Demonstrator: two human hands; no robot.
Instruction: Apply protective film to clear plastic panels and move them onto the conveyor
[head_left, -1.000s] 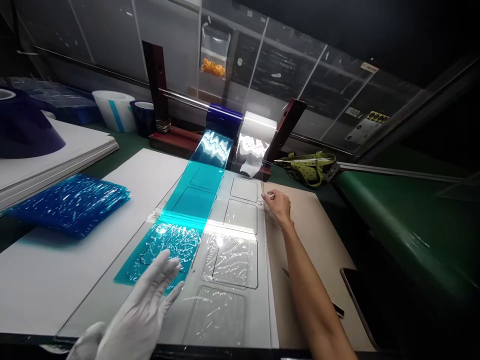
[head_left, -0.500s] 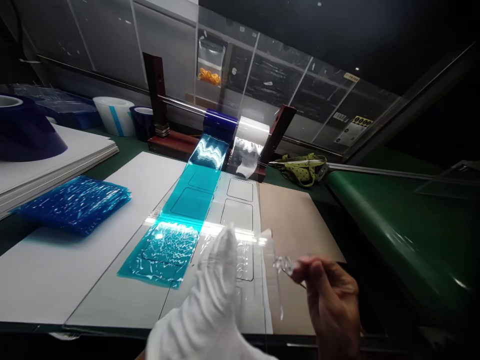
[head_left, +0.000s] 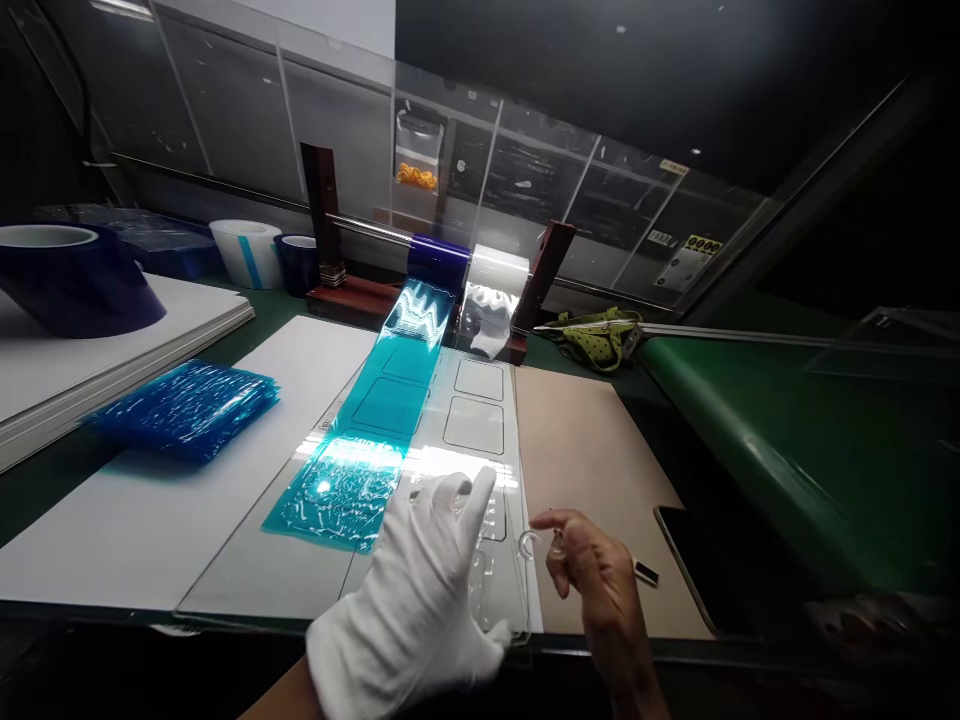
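Observation:
My left hand [head_left: 412, 590], in a white glove, is curved around a clear plastic piece [head_left: 484, 585], thumb low and fingers high. The piece's outline is faint against the sheet below. My bare right hand [head_left: 596, 575] is just to the right, its thumb and fingers closed on a small curled clear strip [head_left: 528, 545]. Under my left hand lies a clear sheet [head_left: 247, 560] with outlined rounded rectangles. A strip of blue film [head_left: 386, 400] runs down over it from a blue roll [head_left: 441, 260].
A white roll [head_left: 499, 268] shares the rod of the dark red stand [head_left: 322, 210]. Left are a blue film stack [head_left: 195, 405], paper sheets [head_left: 187, 310] and a large blue roll [head_left: 90, 285]. Right are brown board [head_left: 585, 430], a phone [head_left: 686, 570] and a green surface [head_left: 757, 450].
My left hand has turned, its fingers now curved apart. My right hand has moved left and down, closer to it. The view has shifted, bringing the phone into sight.

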